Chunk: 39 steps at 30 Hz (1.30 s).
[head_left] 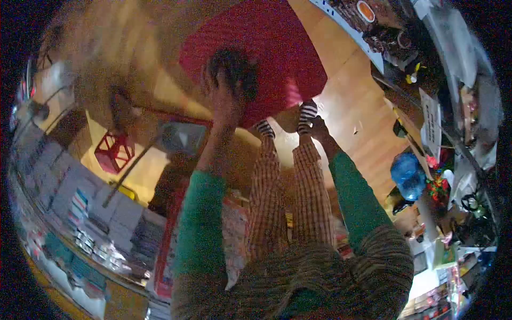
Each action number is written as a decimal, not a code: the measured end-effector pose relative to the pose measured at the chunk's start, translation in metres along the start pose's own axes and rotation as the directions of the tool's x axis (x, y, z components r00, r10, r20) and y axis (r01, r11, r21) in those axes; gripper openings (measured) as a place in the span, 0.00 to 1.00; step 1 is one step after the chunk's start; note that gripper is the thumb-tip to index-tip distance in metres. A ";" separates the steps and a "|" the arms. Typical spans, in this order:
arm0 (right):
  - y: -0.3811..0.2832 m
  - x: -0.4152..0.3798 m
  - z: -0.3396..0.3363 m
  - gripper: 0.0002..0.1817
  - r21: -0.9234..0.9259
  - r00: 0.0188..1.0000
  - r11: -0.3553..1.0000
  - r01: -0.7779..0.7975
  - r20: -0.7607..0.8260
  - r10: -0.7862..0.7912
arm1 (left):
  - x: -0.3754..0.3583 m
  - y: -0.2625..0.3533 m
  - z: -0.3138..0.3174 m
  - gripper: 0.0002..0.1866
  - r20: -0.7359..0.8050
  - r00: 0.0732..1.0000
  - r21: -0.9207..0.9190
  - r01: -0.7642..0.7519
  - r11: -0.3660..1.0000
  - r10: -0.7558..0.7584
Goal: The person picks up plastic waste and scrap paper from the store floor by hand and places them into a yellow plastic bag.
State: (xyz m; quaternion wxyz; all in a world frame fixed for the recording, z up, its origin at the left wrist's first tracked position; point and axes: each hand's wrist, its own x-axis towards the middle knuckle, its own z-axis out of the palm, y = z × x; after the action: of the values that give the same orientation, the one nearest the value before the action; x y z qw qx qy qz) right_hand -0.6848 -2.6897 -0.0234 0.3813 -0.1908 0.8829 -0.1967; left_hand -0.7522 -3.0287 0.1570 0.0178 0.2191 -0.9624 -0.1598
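My left hand point(221, 93) reaches out over a dark red mat point(282, 48) on the floor, its fingers curled against a dark, soft-looking bundle point(242, 72). Motion smears both the hand and the bundle. Low beside my feet, my right hand point(318, 129) has its fingers drawn together close to the black-and-white striped sock point(308, 113) on one foot. I cannot tell what is pinched there. The other striped sock point(265, 128) shows at the end of the checked trousers point(266, 186), near the mat's edge.
Wooden floor point(357, 128) reflects a bright light beside my feet. A red open-framed box point(114, 151) stands on the left near grey drawers point(64, 178). A blue translucent bag point(408, 176) and red flowers point(438, 192) sit among clutter on the right.
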 end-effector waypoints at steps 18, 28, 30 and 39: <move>0.050 0.095 0.155 0.14 0.181 0.870 0.872 -0.456 -0.116 0.479 | -0.013 -0.033 0.007 0.31 -0.060 0.993 -0.118 -0.105 0.987 0.099; 0.083 0.104 0.176 0.15 0.239 0.788 0.812 -0.532 -0.210 0.578 | -0.027 -0.054 0.013 0.31 -0.047 0.987 -0.104 -0.158 0.982 0.154; 0.085 0.106 0.172 0.15 0.244 0.779 0.812 -0.530 -0.238 0.580 | -0.031 -0.061 0.013 0.30 -0.033 0.993 -0.140 -0.118 0.983 0.114; 0.043 0.099 0.083 0.16 0.137 0.827 0.885 -0.445 -0.317 0.464 | -0.008 -0.024 0.002 0.29 -0.040 0.987 -0.071 -0.157 0.985 0.155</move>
State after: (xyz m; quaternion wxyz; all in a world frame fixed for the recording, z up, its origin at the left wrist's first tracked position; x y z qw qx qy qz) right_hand -0.6936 -2.7181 -0.1568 0.2637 0.0728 0.9492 -0.1557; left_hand -0.7351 -3.0452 0.1482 0.0549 0.1449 -0.9696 -0.1895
